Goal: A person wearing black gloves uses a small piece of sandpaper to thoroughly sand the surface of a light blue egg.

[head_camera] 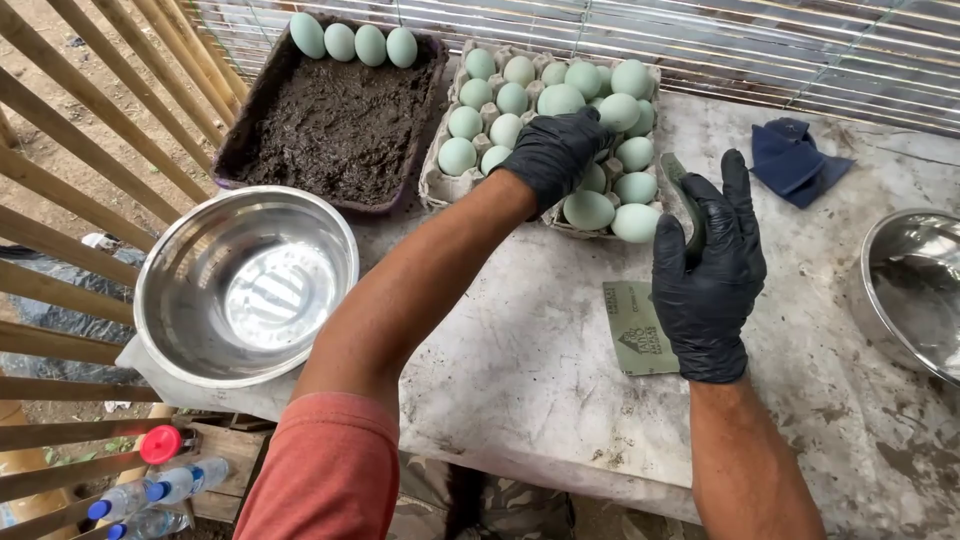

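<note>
Two black-gloved hands work over a stained table (520,380) in the head view: the left hand (555,150) reaches across onto the egg carton (440,185), its fingers curled down over the pale green eggs (590,208), though whether it has closed on one I cannot tell. The right hand (708,270) stands upright just beside the carton's near corner, pinching a thin dark green scouring pad (682,195) between thumb and fingers. Left of the carton sit a tray of dark mud (335,125) with four eggs along its far edge and a steel bowl (245,285); a second green pad (635,330) lies flat by the right wrist.
</note>
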